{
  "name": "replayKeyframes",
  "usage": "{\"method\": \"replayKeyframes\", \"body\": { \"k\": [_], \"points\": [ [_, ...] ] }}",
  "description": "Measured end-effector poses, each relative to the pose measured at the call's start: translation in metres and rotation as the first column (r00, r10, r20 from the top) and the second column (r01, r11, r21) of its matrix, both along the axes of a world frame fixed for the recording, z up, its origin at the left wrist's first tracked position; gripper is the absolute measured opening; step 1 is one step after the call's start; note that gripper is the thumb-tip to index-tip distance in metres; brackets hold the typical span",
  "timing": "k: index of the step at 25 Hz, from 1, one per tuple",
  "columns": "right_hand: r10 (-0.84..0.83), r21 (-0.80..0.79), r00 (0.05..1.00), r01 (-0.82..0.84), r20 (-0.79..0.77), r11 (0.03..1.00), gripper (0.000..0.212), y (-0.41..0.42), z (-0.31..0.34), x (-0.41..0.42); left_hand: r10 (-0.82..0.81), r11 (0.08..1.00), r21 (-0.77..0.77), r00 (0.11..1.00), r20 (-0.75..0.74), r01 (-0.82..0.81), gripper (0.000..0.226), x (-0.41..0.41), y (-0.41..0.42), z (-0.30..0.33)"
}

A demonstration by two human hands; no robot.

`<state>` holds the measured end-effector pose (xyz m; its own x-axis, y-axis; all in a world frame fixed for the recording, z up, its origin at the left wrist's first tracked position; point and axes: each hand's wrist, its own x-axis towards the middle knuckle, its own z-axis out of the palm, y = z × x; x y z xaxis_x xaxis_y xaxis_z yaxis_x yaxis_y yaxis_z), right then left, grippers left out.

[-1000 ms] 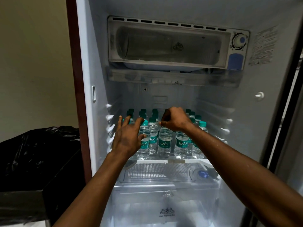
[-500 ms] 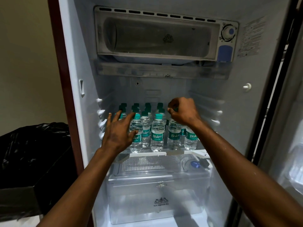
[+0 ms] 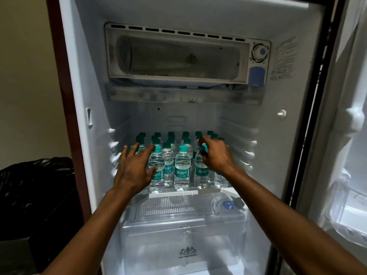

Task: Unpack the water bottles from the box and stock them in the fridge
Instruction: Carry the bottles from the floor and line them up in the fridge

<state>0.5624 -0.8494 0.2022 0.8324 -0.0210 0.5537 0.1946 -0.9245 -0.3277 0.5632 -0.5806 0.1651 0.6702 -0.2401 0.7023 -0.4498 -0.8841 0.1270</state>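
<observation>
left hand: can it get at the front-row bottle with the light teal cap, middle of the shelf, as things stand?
Probably yes. The left hand is open, holds nothing, and sits at the shelf front beside the row. The middle front bottle stands at the shelf's front edge with nothing before it; the right hand grips a bottle further right.

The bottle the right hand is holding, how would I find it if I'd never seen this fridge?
Look in the open fridge at the glass shelf above the vegetable box, crowded with Bisleri water bottles. In the front row, go to the right side. The bottle you want is the only one whose teal cap is pinched by the right hand; its neighbours' caps stand free.
</observation>
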Motion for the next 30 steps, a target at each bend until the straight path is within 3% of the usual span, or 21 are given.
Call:
{"method": "replayKeyframes", "body": {
  "k": [3, 7, 12, 19, 21, 25, 30],
  "points": [
    [0.01, 0.01, 0.997, -0.011, 0.073, 1.0, 0.037, -0.007, -0.004, -0.002, 0.003, 1.0, 0.002, 1.0, 0.012, -0.003, 0.072, -0.001, -0.001, 0.0],
    [-0.201, 0.077, 0.951, 0.188, 0.236, 0.979, 0.037, -0.028, -0.007, -0.006, 0.005, 1.0, -0.008, 1.0, 0.018, -0.004, 0.074, -0.003, 0.002, -0.003],
    [-0.165, 0.139, 0.986, 0.159, 0.031, 0.977, 0.04, -0.039, -0.027, -0.002, 0.003, 1.0, -0.002, 1.0, 0.013, -0.003, 0.074, -0.002, 0.002, -0.003],
    [-0.129, 0.215, 0.989, 0.109, 0.079, 0.97, 0.05, -0.045, -0.024, -0.007, 0.007, 1.0, 0.002, 1.0, 0.002, -0.007, 0.075, -0.001, 0.002, -0.005],
    [-0.122, 0.33, 0.989, 0.09, 0.079, 0.94, 0.056, -0.05, -0.026, -0.01, 0.008, 1.0, 0.005, 1.0, 0.003, -0.008, 0.075, -0.001, 0.002, -0.006],
    [-0.07, 0.515, 0.997, 0.077, -0.034, 0.854, 0.073, -0.06, -0.045, -0.015, 0.004, 1.0, 0.004, 1.0, -0.012, -0.004, 0.078, 0.001, 0.004, -0.008],
    [-0.098, 0.543, 0.994, 0.106, -0.042, 0.833, 0.07, -0.057, -0.082, -0.017, 0.009, 1.0, 0.01, 1.0, -0.023, -0.009, 0.086, 0.004, 0.005, -0.012]
  ]
}}
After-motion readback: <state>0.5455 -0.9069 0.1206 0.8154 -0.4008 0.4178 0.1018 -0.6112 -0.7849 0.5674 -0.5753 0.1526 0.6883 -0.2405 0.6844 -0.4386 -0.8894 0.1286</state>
